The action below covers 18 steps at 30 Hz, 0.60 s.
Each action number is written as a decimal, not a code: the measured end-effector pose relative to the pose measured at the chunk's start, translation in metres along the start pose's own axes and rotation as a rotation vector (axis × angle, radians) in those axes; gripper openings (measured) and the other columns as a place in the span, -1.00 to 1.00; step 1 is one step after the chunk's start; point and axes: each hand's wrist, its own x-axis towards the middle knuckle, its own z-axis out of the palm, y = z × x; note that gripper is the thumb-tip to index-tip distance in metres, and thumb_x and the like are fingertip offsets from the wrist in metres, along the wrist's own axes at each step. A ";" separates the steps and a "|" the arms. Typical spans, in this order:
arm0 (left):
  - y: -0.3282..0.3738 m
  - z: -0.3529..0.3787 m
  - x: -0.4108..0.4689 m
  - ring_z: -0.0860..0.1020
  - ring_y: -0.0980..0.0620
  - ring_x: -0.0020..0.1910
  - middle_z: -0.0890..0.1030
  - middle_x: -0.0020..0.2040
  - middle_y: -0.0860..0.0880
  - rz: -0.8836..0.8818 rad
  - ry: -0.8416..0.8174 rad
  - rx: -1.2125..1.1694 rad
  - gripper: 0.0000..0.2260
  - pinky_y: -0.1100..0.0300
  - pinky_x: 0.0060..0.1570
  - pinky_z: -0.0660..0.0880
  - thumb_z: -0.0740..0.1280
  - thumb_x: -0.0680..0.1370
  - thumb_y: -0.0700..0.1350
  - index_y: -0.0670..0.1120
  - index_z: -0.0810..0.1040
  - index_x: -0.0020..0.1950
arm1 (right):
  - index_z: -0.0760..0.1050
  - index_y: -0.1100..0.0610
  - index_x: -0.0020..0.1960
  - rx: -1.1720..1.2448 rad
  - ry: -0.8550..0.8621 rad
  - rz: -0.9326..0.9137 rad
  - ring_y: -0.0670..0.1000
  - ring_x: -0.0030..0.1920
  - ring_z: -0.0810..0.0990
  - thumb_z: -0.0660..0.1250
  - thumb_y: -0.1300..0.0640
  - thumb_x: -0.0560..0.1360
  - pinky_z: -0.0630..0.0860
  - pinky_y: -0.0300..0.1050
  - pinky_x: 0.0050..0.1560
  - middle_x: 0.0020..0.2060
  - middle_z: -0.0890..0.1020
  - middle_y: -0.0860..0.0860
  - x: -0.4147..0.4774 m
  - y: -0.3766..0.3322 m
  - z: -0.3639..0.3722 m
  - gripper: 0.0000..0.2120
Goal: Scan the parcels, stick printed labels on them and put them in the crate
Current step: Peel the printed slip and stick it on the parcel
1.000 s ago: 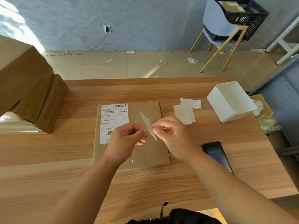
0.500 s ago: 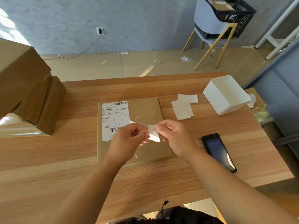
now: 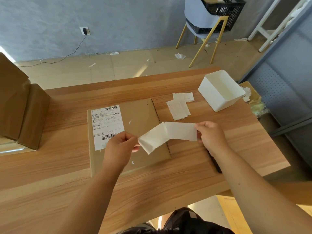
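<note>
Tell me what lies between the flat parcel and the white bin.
Head view: a small pile of white paper slips lies on the table between flat parcel and white bin.

Item tally
One flat parcel (image 3: 140, 115), one label strip (image 3: 179, 132), one white tub (image 3: 209, 95), one black crate (image 3: 233, 12), one left hand (image 3: 118, 146), one right hand (image 3: 211, 135).

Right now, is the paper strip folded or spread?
Spread: the paper strip stretches between left hand and right hand, pinched at both ends, bent midway.

Yr L hand (image 3: 120, 146) & R hand (image 3: 211, 135) sit apart, fingers curled, each pinching one end of the label strip (image 3: 179, 131); both forearms stretched fwd.
</note>
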 end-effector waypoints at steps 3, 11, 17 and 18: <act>0.005 0.011 0.005 0.68 -0.02 -0.22 0.68 -0.23 -0.06 0.009 0.016 0.097 -0.83 -0.21 -0.02 0.56 0.30 0.41 -0.31 -0.15 0.47 -0.37 | 0.51 0.14 0.02 -0.186 0.155 -0.069 -0.02 -0.15 0.52 0.18 0.11 0.60 0.46 -0.11 -0.24 -0.16 0.55 -0.03 0.014 0.006 -0.022 -0.84; 0.038 0.073 0.025 0.56 -0.02 -0.32 0.62 -0.22 -0.09 0.075 0.061 0.348 -0.94 0.26 -0.48 0.43 0.37 0.41 -0.25 -0.16 0.52 -0.16 | 0.47 0.03 -0.07 -0.344 0.105 -0.178 -0.09 -0.17 0.51 0.18 0.08 0.61 0.45 -0.18 -0.28 -0.16 0.54 -0.08 0.057 0.008 -0.072 -0.87; 0.071 0.151 0.059 0.61 0.10 -0.25 0.64 -0.18 0.04 0.156 -0.017 0.373 -0.86 0.33 -0.26 0.54 0.33 0.49 -0.20 0.00 0.60 -0.02 | 0.49 -0.02 -0.09 -0.466 -0.153 -0.279 -0.20 -0.14 0.48 0.22 0.07 0.59 0.33 -0.30 -0.27 -0.10 0.50 -0.17 0.095 0.008 -0.121 -0.89; 0.078 0.166 0.066 0.58 0.18 -0.23 0.63 -0.15 0.09 0.192 -0.024 0.399 -0.86 0.42 -0.31 0.46 0.33 0.50 -0.18 0.03 0.60 -0.03 | 0.49 -0.01 -0.09 -0.480 -0.177 -0.289 -0.20 -0.14 0.47 0.22 0.07 0.59 0.33 -0.31 -0.27 -0.10 0.47 -0.19 0.102 0.009 -0.131 -0.88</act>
